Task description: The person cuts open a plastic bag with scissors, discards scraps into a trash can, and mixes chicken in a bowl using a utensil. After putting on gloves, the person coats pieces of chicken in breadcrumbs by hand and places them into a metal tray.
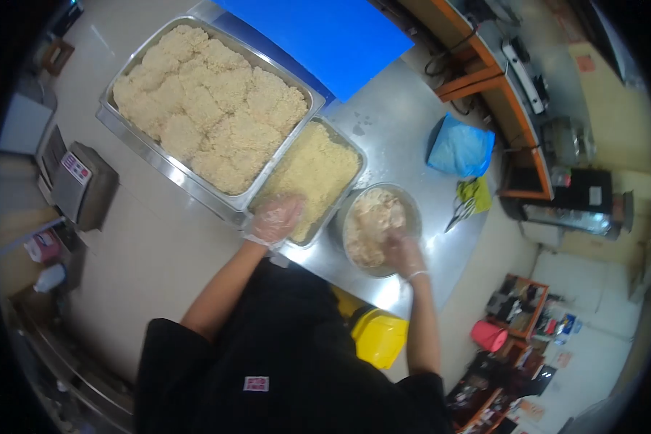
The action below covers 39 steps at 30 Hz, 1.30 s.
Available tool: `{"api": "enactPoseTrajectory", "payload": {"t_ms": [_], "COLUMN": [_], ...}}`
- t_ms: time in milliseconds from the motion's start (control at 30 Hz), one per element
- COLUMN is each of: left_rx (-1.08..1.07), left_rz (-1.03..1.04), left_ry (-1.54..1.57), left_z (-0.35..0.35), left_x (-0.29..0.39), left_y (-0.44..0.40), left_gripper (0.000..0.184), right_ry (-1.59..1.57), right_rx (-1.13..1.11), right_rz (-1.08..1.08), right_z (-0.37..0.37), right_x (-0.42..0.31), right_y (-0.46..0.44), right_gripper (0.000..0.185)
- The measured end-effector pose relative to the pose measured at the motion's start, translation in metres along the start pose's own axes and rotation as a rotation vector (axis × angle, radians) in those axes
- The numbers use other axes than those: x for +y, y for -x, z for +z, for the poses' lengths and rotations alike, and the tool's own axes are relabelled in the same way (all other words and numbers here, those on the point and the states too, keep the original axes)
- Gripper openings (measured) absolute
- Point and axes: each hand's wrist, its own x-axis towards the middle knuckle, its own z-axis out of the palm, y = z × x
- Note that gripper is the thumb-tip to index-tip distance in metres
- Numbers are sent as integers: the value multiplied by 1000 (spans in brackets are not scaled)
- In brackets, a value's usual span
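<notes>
My left hand (pixel 277 218), in a clear plastic glove, rests at the near left edge of a metal tray of breadcrumbs (pixel 318 170). Its fingers lie over the crumbs; whether they pinch anything is unclear. My right hand (pixel 405 254), also gloved and smeared by motion, reaches into the right side of a round metal bowl (pixel 349 249). Pale, wet-looking pieces of raw meat (pixel 372 220) fill that bowl, and the right fingertips are hard to make out among them. Left of the crumbs, a large metal pan (pixel 173 170) is heaped with breaded pieces (pixel 210 108).
On the steel table (pixel 390 101) are a blue board (pixel 325 43), a blue plastic bag (pixel 463 147) and scissors (pixel 461 212) by a yellow-green packet (pixel 477 197). A yellow bin (pixel 380 338) stands below the near edge. A scale (pixel 83 181) is at left.
</notes>
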Motion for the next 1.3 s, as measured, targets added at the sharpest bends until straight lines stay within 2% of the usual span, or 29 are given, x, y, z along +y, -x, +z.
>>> {"api": "enactPoseTrajectory", "payload": {"t_ms": [33, 100, 200, 267, 333, 367, 433, 533, 633, 867, 933, 1133, 1300], "left_rx": [32, -49, -89, -104, -10, 38, -9, -33, -23, 44, 32, 33, 32], "left_rz": [28, -27, -27, -26, -20, -15, -35, -60, -58, 29, 15, 12, -7], "left_ry": [-6, -14, -58, -45, 5, 26, 13, -20, -15, -96, -95, -109, -106], "left_z": [4, -4, -14, -14, -9, -9, -12, -13, -12, -12, -8, -8, -10], "left_x": [0, 5, 7, 7, 7, 8, 8, 10, 9, 8, 6, 4, 6], "left_y": [0, -4, -6, -7, -6, -6, -6, -6, -6, -4, -3, -2, -3], "left_gripper": [25, 24, 22, 22, 21, 20, 21, 23, 23, 21, 22, 23, 24], "right_ry": [61, 153, 82, 254, 379, 374, 363, 406, 449, 240, 156, -88, -47], "right_rx": [38, -28, 191, 108, 29, -1, -60, 18, 24, 82, 130, 195, 193], "right_rz": [-36, 69, 122, 167, 209, 250, 315, 192, 215, 210, 121, 195, 205], "right_z": [21, 26, 28, 34, 41, 41, 40, 53, 45, 36, 20, -27, -23], "right_x": [23, 17, -16, -19, -13, -14, -17, 2, -21, -4, -15, -46, -46], "right_y": [-2, -5, -1, -1, -3, -5, -11, -9, -7, -18, -15, -17, -20], "right_gripper": [27, 34, 35, 37, 39, 39, 40, 34, 35, 32, 31, 33, 33]}}
